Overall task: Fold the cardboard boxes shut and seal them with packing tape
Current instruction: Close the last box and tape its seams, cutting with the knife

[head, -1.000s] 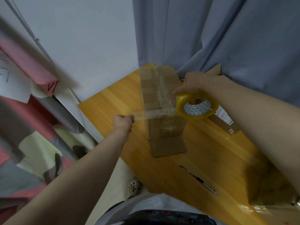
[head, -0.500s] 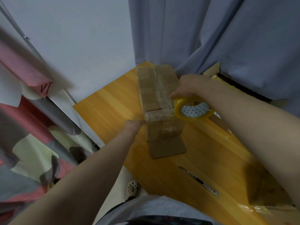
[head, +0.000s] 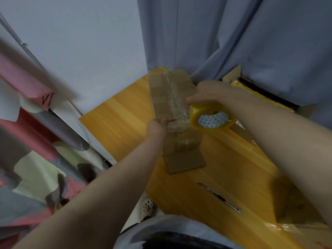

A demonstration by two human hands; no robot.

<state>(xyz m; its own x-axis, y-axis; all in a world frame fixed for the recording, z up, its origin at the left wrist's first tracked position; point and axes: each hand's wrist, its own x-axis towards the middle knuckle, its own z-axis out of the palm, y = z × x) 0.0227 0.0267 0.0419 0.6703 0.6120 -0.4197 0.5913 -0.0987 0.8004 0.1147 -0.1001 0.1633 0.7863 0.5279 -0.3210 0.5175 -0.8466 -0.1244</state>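
The left hand pinches the free end of the tape at the top left edge of the upright box, which stands on the tabletop. The strip crosses the lid to the roll, which the right hand grasps from above. I'd rub that end flat first, then pull the roll taut down the right side to avoid wrinkles.

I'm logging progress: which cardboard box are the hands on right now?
The tall upright box: left hand holds tape against it, right hand grips the tape roll beside it. The open box by the curtain is untouched.
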